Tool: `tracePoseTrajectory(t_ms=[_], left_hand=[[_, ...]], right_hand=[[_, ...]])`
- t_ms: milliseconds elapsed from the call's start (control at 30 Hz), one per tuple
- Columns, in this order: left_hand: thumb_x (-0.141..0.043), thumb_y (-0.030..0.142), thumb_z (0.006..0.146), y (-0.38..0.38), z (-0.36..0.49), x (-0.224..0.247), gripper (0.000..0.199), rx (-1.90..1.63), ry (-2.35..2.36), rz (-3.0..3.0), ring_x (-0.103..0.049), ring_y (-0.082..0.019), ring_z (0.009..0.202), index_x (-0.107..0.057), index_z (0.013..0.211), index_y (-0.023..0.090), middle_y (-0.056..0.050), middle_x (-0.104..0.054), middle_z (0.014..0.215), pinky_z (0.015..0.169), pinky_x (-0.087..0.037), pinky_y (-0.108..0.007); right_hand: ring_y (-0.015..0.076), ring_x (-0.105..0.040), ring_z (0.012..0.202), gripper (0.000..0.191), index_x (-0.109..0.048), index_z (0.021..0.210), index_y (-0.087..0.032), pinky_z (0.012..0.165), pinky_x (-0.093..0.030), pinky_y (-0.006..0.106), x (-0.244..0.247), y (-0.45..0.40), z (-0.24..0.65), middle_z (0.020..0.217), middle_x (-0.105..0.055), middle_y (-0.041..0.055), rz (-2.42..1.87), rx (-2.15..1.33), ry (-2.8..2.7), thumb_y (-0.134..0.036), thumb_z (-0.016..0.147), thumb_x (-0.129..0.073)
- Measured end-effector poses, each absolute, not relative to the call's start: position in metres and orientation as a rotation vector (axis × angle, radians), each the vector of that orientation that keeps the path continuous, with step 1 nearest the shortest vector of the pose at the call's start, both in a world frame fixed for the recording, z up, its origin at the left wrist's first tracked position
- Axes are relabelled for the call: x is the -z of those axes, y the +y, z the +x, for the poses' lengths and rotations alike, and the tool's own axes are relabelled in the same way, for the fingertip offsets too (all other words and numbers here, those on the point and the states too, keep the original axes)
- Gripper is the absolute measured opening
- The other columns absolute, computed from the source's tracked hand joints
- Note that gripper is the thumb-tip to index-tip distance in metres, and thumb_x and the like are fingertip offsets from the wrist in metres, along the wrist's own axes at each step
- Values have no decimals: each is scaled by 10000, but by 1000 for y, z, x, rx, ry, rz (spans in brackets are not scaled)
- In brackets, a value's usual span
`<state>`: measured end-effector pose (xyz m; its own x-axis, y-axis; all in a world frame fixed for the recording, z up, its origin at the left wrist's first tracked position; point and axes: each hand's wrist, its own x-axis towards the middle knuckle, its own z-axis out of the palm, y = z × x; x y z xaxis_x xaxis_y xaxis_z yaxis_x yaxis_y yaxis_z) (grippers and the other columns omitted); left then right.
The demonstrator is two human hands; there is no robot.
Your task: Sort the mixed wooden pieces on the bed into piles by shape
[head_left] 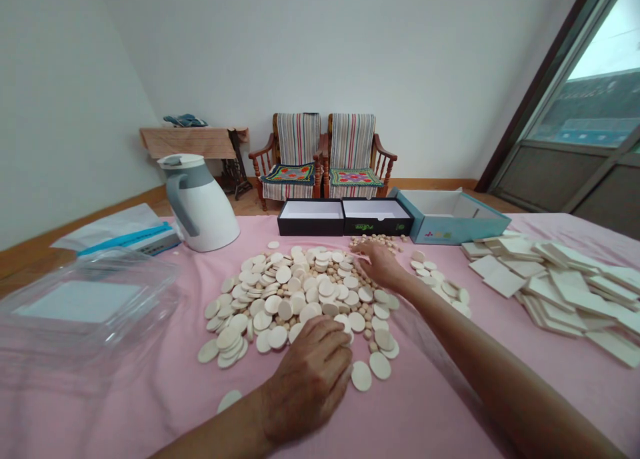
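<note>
On my feed, the heap of pale wooden discs (295, 299) lies on the pink cloth (430, 406), too many to count. The left hand (306, 379) rests on its near edge, fingers flat and open over the discs. The right hand (381, 264) sits at the far edge, fingers curled down beside a small pile of wooden beads (374, 242); I can't tell whether they grip anything. Beyond are two black boxes (311, 227), one blue box (450, 218) and one white jug (199, 204).

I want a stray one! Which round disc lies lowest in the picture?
The pale disc just left of the left hand: it lies alone on the pink cloth, below all the others.
</note>
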<state>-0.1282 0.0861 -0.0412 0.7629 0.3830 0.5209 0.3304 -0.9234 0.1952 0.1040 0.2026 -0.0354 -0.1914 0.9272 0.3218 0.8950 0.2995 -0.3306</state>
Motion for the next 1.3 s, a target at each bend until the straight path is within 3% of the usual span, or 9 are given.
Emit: tracePoseTrajectory(t_ms=[267, 467, 633, 767, 900, 1100, 1300], left_hand=[[-485, 144, 901, 86, -129, 42, 167, -870, 590, 2885, -556, -203, 1034, -612, 1009, 157, -74, -650, 971, 1013, -426, -418], [-479, 136, 905, 87, -129, 44, 170, -829, 584, 2871, -540, -207, 1035, -614, 1009, 144, -72, -646, 988, 1023, -417, -421], [-491, 136, 899, 87, -129, 44, 157, -854, 585, 2873, -552, -206, 1046, -616, 992, 154, -75, -653, 995, 1019, -430, -422], [-495, 122, 891, 86, -128, 44, 152, -873, 588, 2874, -560, -204, 1028, -616, 979, 150, -75, -651, 978, 1010, -433, -422], [-504, 113, 884, 86, -128, 43, 140, -876, 587, 2872, -555, -203, 1033, -617, 959, 150, -72, -650, 982, 1009, -431, -421], [-506, 117, 889, 87, -127, 44, 150, -882, 587, 2864, -546, -194, 1045, -618, 984, 148, -62, -653, 999, 1018, -427, -414], [-505, 111, 886, 87, -127, 44, 158, -873, 585, 2851, -543, -196, 1046, -622, 987, 143, -65, -651, 1006, 1023, -422, -424]], right_hand=[[169, -599, 856, 290, -684, 892, -150, 764, -410, 244, 52, 220, 79, 932, -670, 88, -1715, -132, -2100, -26, 716, -490], [169, -567, 761, 197, -641, 780, -158, 659, -362, 245, 45, 207, 102, 815, -648, 76, -1781, 55, -2000, -115, 778, -449], [196, -610, 791, 269, -671, 856, -172, 643, -358, 269, 27, 181, 150, 848, -691, 100, -2087, 120, -1858, -175, 819, -405], [244, -632, 786, 278, -694, 773, -173, 624, -355, 310, 15, 157, 181, 838, -701, 142, -2426, 189, -1741, -232, 820, -427], [278, -614, 878, 242, -710, 819, -168, 694, -385, 344, 11, 143, 183, 919, -690, 158, -2395, 322, -1798, -249, 812, -482], [159, -597, 751, 228, -666, 939, -156, 667, -418, 250, 19, 134, 145, 878, -680, 73, -1790, -378, -2227, -151, 751, -538], [161, -590, 777, 190, -656, 903, -153, 708, -435, 263, 17, 122, 125, 867, -673, 62, -1608, -563, -2281, -146, 732, -573]])
